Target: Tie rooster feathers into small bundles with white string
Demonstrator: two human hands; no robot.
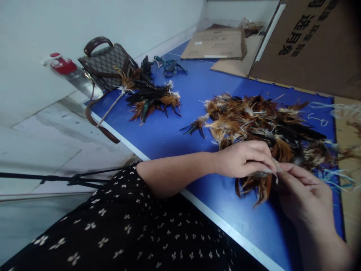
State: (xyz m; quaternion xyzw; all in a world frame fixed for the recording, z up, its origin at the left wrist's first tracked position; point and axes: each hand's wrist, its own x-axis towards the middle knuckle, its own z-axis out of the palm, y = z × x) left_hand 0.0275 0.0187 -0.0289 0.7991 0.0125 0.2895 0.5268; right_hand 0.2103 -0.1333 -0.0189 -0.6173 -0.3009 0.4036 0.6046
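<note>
In the head view, my left hand (pixel 245 159) reaches in from the left, its fingertips pinched together. A small bunch of brown feathers (pixel 258 187) hangs below it over the table's near side. My right hand (pixel 307 194) comes from the lower right and meets the left fingertips at the tied or quill end of the bunch. A thin whitish strip (pixel 276 178) shows between the fingers; the exact grip is partly hidden. Just beyond both hands lies a large heap of brown and black feathers (pixel 254 116).
On the blue table (pixel 194 82), a feather duster with a stick (pixel 152 96) lies near a patterned handbag (pixel 105 66) and a red-capped bottle (pixel 70 75). Dark teal strips (pixel 170 67) lie behind. Flattened cardboard (pixel 214 43) and a large carton (pixel 310 49) border the far side. Pale string (pixel 341 180) lies right.
</note>
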